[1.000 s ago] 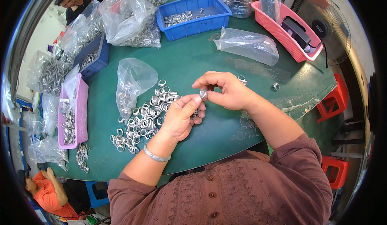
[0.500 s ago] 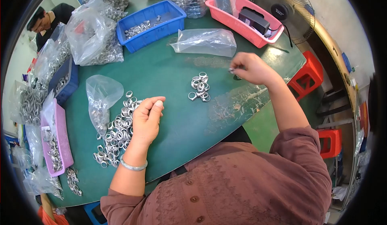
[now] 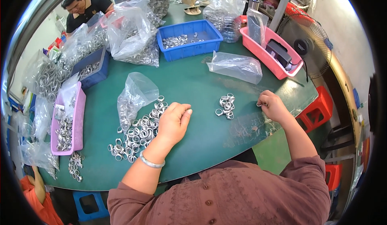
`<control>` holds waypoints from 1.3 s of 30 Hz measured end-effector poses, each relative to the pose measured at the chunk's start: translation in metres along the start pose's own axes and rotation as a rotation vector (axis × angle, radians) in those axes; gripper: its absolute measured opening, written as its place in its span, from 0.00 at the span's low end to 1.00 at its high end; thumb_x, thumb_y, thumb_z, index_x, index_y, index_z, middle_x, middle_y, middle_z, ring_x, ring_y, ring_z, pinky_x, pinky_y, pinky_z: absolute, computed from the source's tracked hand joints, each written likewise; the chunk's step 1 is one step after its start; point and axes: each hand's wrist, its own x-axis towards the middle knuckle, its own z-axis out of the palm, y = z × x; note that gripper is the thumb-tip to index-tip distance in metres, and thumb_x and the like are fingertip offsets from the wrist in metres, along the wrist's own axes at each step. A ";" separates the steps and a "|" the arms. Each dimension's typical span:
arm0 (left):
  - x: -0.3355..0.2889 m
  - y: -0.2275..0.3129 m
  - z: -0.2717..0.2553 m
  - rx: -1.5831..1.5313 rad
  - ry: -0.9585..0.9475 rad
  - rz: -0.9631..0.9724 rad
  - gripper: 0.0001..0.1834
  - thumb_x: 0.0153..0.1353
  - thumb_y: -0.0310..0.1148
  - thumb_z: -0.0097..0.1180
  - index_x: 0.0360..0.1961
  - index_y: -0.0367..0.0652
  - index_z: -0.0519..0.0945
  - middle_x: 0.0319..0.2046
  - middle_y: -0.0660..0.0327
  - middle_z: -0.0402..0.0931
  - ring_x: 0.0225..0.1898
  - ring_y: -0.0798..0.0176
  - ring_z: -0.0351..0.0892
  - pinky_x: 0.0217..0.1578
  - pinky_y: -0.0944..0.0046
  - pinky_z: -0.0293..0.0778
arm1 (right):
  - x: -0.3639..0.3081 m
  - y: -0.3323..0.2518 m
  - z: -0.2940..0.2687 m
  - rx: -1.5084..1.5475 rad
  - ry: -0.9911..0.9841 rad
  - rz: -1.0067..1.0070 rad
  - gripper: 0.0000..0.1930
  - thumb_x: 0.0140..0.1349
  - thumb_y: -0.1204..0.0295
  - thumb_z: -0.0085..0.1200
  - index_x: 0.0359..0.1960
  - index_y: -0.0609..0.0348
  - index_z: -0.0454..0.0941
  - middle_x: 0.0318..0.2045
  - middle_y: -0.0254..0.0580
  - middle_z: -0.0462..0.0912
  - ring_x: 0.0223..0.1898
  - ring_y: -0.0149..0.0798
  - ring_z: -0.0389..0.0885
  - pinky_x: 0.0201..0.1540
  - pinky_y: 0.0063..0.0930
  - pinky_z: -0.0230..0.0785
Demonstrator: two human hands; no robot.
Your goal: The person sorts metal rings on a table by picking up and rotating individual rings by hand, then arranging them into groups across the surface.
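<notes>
My left hand (image 3: 174, 122) rests loosely closed on the near edge of a wide pile of small metal rings (image 3: 135, 134) spread on the green table (image 3: 193, 84); nothing shows between its fingers. Far out to the right, my right hand (image 3: 273, 107) lies near the table's edge, its fingertips pinched on a small metal ring (image 3: 259, 103). A small cluster of rings (image 3: 226, 106) lies between the two hands, closer to the right one. A clear plastic bag (image 3: 135, 96) holding more rings stands just behind the big pile.
A blue bin (image 3: 189, 39) and a pink bin (image 3: 270, 53) stand at the back, a flat clear bag (image 3: 236, 66) before them. A pink tray (image 3: 66, 122) and several bags of rings (image 3: 133, 35) line the left. Another person (image 3: 82, 7) sits far left. A fan (image 3: 308, 45) stands right.
A second ago both hands met over the big pile on one ring. My right hand has since swung out to the right edge; my left hand stays at the pile.
</notes>
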 end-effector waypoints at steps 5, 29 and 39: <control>-0.001 -0.003 -0.004 0.050 -0.044 -0.055 0.08 0.59 0.31 0.56 0.37 0.40 0.80 0.29 0.56 0.74 0.29 0.52 0.76 0.31 0.58 0.72 | 0.019 -0.018 -0.006 0.016 -0.072 -0.002 0.06 0.46 0.85 0.50 0.26 0.62 0.76 0.31 0.46 0.75 0.33 0.50 0.76 0.37 0.35 0.70; 0.001 -0.003 -0.008 0.497 -0.155 0.103 0.11 0.50 0.29 0.61 0.37 0.39 0.82 0.37 0.57 0.75 0.42 0.52 0.72 0.49 0.52 0.62 | 0.100 -0.067 0.025 -0.142 -0.535 -0.255 0.18 0.54 0.70 0.58 0.48 0.57 0.77 0.41 0.48 0.77 0.44 0.51 0.76 0.49 0.40 0.68; 0.003 0.003 -0.004 0.519 -0.090 0.146 0.14 0.50 0.29 0.62 0.39 0.39 0.81 0.39 0.56 0.76 0.45 0.52 0.72 0.50 0.52 0.62 | 0.088 -0.057 0.039 0.052 -0.380 -0.213 0.08 0.52 0.77 0.54 0.36 0.60 0.78 0.33 0.46 0.76 0.38 0.50 0.76 0.43 0.38 0.69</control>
